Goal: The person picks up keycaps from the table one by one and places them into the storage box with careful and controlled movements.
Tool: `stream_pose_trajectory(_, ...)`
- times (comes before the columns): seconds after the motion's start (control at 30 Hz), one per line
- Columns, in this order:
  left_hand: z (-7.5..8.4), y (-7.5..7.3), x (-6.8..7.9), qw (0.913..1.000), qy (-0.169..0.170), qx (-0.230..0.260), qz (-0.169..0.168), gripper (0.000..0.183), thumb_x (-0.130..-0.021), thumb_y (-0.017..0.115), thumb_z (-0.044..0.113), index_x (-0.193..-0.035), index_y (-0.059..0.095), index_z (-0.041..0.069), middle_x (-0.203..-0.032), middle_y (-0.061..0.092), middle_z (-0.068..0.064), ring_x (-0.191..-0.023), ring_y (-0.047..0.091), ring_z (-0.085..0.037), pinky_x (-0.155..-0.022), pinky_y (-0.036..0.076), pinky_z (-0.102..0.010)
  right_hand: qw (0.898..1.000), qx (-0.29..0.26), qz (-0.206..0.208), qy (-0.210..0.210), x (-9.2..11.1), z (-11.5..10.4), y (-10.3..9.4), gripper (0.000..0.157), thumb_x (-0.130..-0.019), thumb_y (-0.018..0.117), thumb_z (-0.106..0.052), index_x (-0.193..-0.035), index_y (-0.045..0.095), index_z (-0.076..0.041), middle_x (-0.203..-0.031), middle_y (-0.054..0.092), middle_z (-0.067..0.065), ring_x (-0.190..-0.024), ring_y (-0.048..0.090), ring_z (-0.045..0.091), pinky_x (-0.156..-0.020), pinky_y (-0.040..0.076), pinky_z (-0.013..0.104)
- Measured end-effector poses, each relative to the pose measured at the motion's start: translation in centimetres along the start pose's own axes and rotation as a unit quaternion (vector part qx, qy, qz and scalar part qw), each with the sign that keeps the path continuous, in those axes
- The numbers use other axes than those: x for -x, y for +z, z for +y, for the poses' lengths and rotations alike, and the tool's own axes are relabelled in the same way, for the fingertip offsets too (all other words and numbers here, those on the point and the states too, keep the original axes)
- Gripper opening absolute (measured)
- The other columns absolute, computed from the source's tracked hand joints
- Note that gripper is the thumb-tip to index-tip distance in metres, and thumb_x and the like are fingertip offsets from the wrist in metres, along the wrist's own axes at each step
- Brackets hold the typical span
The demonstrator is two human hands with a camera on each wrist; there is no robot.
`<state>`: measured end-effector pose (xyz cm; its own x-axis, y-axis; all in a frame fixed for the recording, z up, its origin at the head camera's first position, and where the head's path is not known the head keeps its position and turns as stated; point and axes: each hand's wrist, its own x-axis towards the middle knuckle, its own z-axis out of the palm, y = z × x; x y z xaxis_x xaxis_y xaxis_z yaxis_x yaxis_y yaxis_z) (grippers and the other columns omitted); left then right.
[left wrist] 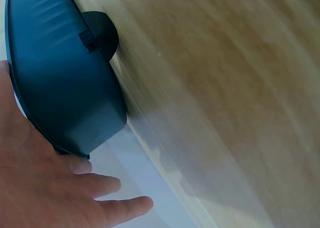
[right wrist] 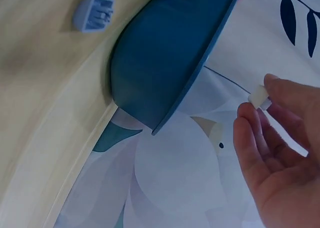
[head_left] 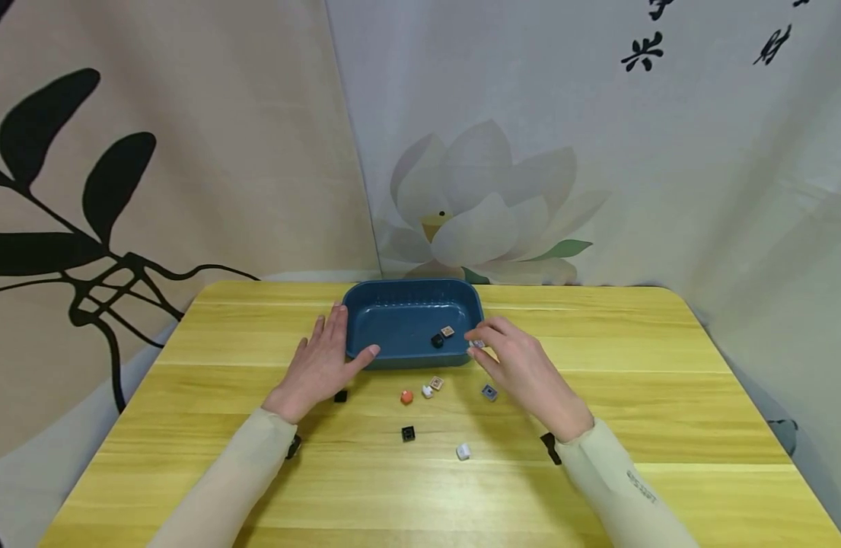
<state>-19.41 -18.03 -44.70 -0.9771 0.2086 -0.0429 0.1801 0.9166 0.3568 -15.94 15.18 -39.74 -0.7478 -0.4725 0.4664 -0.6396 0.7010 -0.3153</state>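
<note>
A dark blue tray (head_left: 413, 361) stands near the table's far edge, with a black keycap (head_left: 437, 341) and a pale keycap (head_left: 447, 332) inside. At its right rim my right hand (head_left: 523, 369) pinches a small white keycap (right wrist: 258, 96) between thumb and fingers. My left hand (head_left: 317, 369) is spread against the tray's left end, its fingers straight and the thumb over the near corner. A blue-grey keycap (right wrist: 94, 13) lies hollow side showing on the table, near the right hand.
In front of the tray lie an orange keycap (head_left: 406, 397), a white one (head_left: 428, 391), a beige one (head_left: 437, 383) and several others, black or white. Behind the wooden table (head_left: 667, 396) hangs a printed cloth (head_left: 502, 91).
</note>
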Motion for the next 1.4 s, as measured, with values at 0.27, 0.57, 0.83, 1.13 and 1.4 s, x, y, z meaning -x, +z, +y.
stream_pose_trajectory(0.27,-0.1,0.3,-0.1,1.0000,0.001,-0.001,0.005,0.113,-0.095,0.035,0.083,-0.165,0.005,-0.001,-0.172,0.003,-0.019,-0.155,0.011,-0.049,-0.113,0.020,-0.077,1.000,0.009,-0.013,0.018,-2.4,0.9,1.4,0.015,-0.096,0.076,-0.014,-0.110,0.076,-0.007,-0.106,0.067,0.004,-0.085,0.066,0.014,-0.070,0.056,0.026)
stream_pose_trajectory(0.57,-0.1,0.2,0.0,1.0000,0.002,-0.004,0.006,0.107,-0.099,0.044,0.074,-0.165,0.006,-0.002,-0.172,0.003,-0.019,-0.155,0.012,-0.049,-0.113,0.020,-0.077,0.996,0.038,-0.068,0.040,-4.0,1.7,3.2,0.017,-0.096,0.075,-0.013,-0.111,0.078,-0.005,-0.103,0.066,0.006,-0.086,0.064,0.017,-0.074,0.056,0.029)
stream_pose_trajectory(0.83,-0.2,0.1,0.1,1.0000,0.001,-0.007,0.004,0.110,-0.097,0.038,0.079,-0.164,0.006,-0.002,-0.172,0.003,-0.019,-0.155,0.012,-0.049,-0.113,0.021,-0.077,0.988,0.055,-0.135,0.046,-5.3,1.9,4.3,0.013,-0.097,0.074,-0.014,-0.107,0.081,-0.008,-0.096,0.066,0.003,-0.086,0.065,0.017,-0.076,0.057,0.031)
stream_pose_trajectory(1.13,-0.1,0.0,0.1,1.0000,0.001,-0.008,0.002,0.113,-0.095,0.034,0.083,-0.164,0.006,-0.002,-0.172,0.003,-0.019,-0.155,0.012,-0.049,-0.113,0.021,-0.077,0.981,0.082,-0.169,0.044,-6.0,2.2,5.0,0.011,-0.096,0.076,-0.012,-0.104,0.082,-0.008,-0.098,0.071,0.005,-0.087,0.065,0.018,-0.078,0.058,0.031)
stream_pose_trajectory(1.4,0.0,-0.1,-0.1,0.9999,0.002,-0.011,0.005,0.112,-0.096,0.036,0.082,-0.164,0.006,-0.002,-0.172,0.004,-0.019,-0.155,0.013,-0.048,-0.114,0.022,-0.076,0.980,0.077,-0.173,0.065,-6.1,2.1,5.1,0.028,-0.097,0.076,-0.021,-0.121,0.076,-0.007,-0.108,0.067,0.008,-0.092,0.067,0.021,-0.081,0.058,0.034)
